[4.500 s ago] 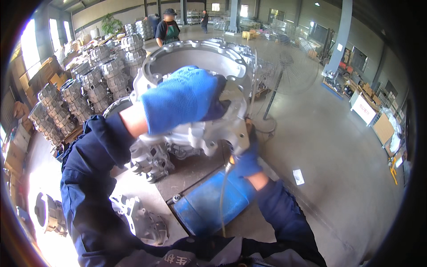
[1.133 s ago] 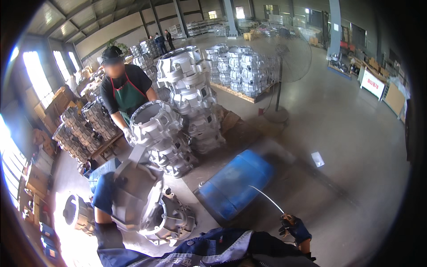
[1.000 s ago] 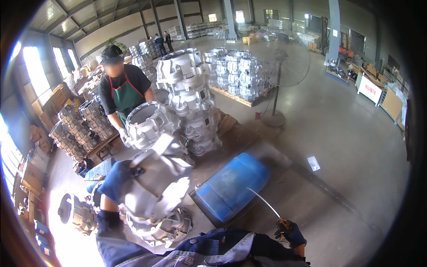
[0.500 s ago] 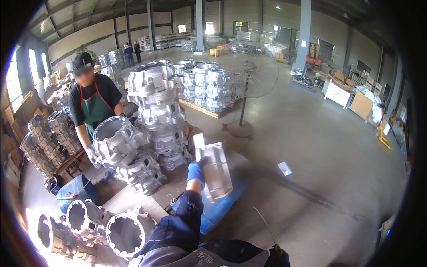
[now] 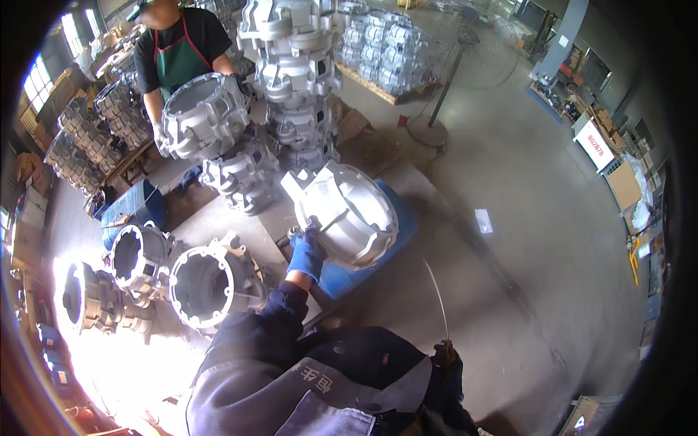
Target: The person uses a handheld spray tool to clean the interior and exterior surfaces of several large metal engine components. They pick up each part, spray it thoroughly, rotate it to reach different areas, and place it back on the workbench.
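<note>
My left hand [image 5: 308, 254], in a blue glove, is closed on the near-left edge of a silver cast-metal housing [image 5: 350, 221]. The housing is tilted, with its round opening facing up and right, above a blue plastic container [image 5: 402, 207]; I cannot tell whether they touch. At the lower right, my dark-gloved right hand [image 5: 448, 370] is closed around the brown handle of a thin, slightly curved metal rod [image 5: 438, 294]. The rod points up and stands apart from the housing.
Several castings [image 5: 202, 287] lie at the lower left. A tall stack of housings [image 5: 298, 87] rises beyond my left hand. Across from me, a co-worker in a green apron [image 5: 182, 67] grips another housing [image 5: 203, 116]. A pedestal fan [image 5: 449, 80] stands farther right.
The housing has turned, bringing its round opening into view, with my left hand still on it. My right hand and more of the rod now show. The head view has tipped downward.
</note>
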Motion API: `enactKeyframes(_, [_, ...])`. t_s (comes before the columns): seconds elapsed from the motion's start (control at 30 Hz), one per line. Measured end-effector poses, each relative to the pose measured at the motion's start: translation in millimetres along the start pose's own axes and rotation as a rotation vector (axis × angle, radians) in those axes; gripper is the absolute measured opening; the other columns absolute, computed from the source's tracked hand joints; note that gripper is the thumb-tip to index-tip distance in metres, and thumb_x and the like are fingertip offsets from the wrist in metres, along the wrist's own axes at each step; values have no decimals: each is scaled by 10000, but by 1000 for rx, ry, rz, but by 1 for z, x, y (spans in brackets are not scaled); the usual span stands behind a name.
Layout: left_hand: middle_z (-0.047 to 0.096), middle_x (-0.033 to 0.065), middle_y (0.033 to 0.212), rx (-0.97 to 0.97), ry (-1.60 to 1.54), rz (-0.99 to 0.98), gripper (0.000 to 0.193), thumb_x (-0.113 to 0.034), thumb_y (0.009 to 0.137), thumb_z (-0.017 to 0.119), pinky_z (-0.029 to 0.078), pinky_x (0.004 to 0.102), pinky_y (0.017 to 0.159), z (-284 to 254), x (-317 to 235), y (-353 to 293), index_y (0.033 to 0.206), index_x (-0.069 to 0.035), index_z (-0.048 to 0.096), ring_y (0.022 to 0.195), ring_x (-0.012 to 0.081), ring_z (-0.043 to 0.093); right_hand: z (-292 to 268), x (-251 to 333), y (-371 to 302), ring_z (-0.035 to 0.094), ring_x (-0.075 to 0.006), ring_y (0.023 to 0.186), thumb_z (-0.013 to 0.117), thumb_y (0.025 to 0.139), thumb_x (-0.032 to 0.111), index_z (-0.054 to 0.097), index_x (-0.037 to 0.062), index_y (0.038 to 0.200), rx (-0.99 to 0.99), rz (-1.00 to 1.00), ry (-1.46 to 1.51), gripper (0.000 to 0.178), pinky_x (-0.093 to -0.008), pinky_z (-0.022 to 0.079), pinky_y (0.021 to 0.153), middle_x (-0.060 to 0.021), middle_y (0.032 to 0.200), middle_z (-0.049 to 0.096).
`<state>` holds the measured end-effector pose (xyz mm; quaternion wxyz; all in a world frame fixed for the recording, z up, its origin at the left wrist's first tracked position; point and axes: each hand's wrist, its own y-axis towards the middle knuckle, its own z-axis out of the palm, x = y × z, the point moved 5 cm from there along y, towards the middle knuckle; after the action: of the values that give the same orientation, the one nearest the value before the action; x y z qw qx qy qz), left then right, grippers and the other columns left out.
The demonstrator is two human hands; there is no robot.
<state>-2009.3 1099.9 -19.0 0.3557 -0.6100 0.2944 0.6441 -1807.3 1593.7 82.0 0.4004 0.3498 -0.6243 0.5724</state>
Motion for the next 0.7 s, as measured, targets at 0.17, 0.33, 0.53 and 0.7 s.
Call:
enactKeyframes(0.17, [472, 21, 673, 170, -566, -578, 254, -344, 1009, 467, 435, 260, 553, -29, 43, -64, 1041, -105, 549, 618, 176, 510, 24, 42, -5, 661, -163, 736, 585, 989, 204, 572, -31, 1166, 53, -284, -336, 295, -288, 516, 639, -91, 979, 659])
enactKeyframes(0.33, [509, 28, 751, 391, -565, -891, 243, -308, 1007, 467, 440, 277, 634, -19, 74, -140, 1075, -93, 558, 709, 185, 527, 43, 68, -1, 661, -153, 774, 610, 971, 190, 553, -28, 1253, -12, -75, -133, 361, -285, 522, 689, -73, 975, 651])
enactKeyframes(0.53, [552, 38, 845, 551, -569, -996, 239, -264, 1005, 467, 445, 297, 730, 12, 85, -182, 1117, -79, 569, 819, 197, 548, 69, 96, 20, 660, -157, 778, 637, 943, 132, 544, 0, 1293, 189, -234, -214, 386, -280, 512, 676, -90, 1019, 677])
enactKeyframes(0.7, [589, 46, 923, 623, -561, -990, 245, -228, 1004, 466, 450, 313, 811, 39, 73, -176, 1152, -68, 578, 910, 206, 565, 156, 148, 34, 677, -369, 739, 646, 904, 365, 620, 105, 1137, 263, -602, -1041, 350, -433, 530, 656, -199, 802, 677])
